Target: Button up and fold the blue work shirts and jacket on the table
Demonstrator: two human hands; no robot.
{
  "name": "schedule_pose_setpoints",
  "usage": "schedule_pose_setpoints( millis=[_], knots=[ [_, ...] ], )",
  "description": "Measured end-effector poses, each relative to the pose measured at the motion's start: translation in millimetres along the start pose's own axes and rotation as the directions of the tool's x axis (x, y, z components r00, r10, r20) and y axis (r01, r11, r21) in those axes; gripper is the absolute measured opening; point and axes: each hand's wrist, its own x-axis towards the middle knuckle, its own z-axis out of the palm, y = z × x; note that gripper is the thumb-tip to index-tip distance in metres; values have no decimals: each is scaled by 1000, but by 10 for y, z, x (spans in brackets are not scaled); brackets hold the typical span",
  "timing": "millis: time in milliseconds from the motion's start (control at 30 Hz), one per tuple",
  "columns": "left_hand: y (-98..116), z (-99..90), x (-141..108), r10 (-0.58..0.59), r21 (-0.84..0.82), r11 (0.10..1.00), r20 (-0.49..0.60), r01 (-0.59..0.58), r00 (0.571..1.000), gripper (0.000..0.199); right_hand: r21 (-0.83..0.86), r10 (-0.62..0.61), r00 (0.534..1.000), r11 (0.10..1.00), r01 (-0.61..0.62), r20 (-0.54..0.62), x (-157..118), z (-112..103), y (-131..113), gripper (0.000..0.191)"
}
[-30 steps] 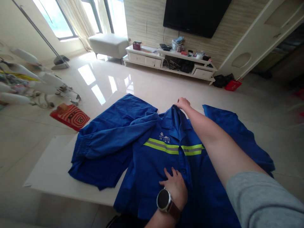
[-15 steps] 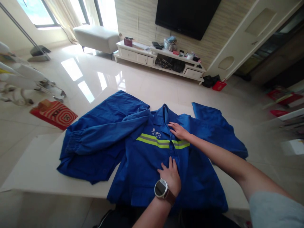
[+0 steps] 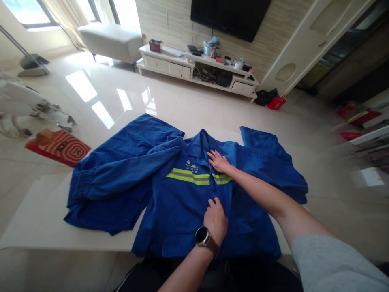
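Note:
A blue work jacket (image 3: 179, 211) lies front up on the pale table (image 3: 39, 231), its collar away from me. It has a yellow-green and grey reflective stripe (image 3: 188, 176) and a white logo on the chest. My left hand (image 3: 215, 221), wearing a round watch on a brown strap, has its fingers bent and closed on the jacket's front edge below the stripe. Higher up, my right hand (image 3: 219, 161) rests on the cloth beside the collar opening with its fingers spread. Under the sleeve on the left lies more folded blue cloth (image 3: 130, 134).
A red patterned paper bag (image 3: 57, 148) stands left of the table. Beyond it is a white framed object (image 3: 27, 99), partly cut off. Across the shiny floor are a grey bench (image 3: 111, 40), a long white TV cabinet (image 3: 164, 67) with clutter and a wall TV (image 3: 229, 16).
My left hand's fingers have gone from spread flat to bent and closed on the jacket's front edge. My right hand stays beside the collar. The whole view has shifted slightly.

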Motion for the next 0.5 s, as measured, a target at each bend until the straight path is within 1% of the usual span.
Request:
schedule_pose_setpoints(
  millis=[67, 133, 167, 233, 267, 300, 333, 367, 400, 433, 500],
  knots=[
    [-48, -19, 0, 31, 5, 999, 22, -31, 999, 63, 5, -19, 1000, 1000, 19, 12, -186, -205, 1, 52],
    [-124, -58, 23, 52, -40, 998, 29, -50, 998, 62, 6, -60, 998, 998, 60, -24, -551, -423, 50, 47],
    [-168, -74, 43, 56, -94, 994, 28, -53, 998, 59, 12, -87, 995, 996, 88, -44, -812, -523, 92, 45],
    [-253, -79, 92, 56, -296, 954, 46, -40, 997, 52, 39, -127, 990, 991, 129, -53, -1487, -673, 193, 41],
    [-287, -66, 115, 42, -427, 904, 59, -13, 997, 50, 69, -115, 992, 991, 119, -60, -1891, -709, 240, 39],
    [-314, -43, 134, 12, -559, 829, 71, 30, 997, 47, 108, -79, 995, 990, 86, -65, -2327, -709, 276, 38],
    [-333, -16, 146, -45, -668, 739, 82, 88, 996, 44, 151, -29, 998, 988, 38, -62, -2785, -667, 296, 37],
    [-346, 13, 150, -109, -747, 649, 91, 140, 990, 42, 197, 28, 998, 980, -17, -55, -3254, -577, 294, 37],
    [-354, 38, 148, -166, -799, 578, 85, 167, 982, 39, 243, 92, 994, 967, -76, -54, -3724, -437, 269, 38],
    [-357, 57, 141, -208, -827, 536, 65, 169, 976, 36, 288, 166, 983, 948, -139, -74, -4181, -248, 218, 38],
    [-352, 68, 125, -238, -849, 514, -8, 119, 971, 27, 347, 286, 946, 912, -220, -151, -5015, 250, 52, 39]
  ],
)
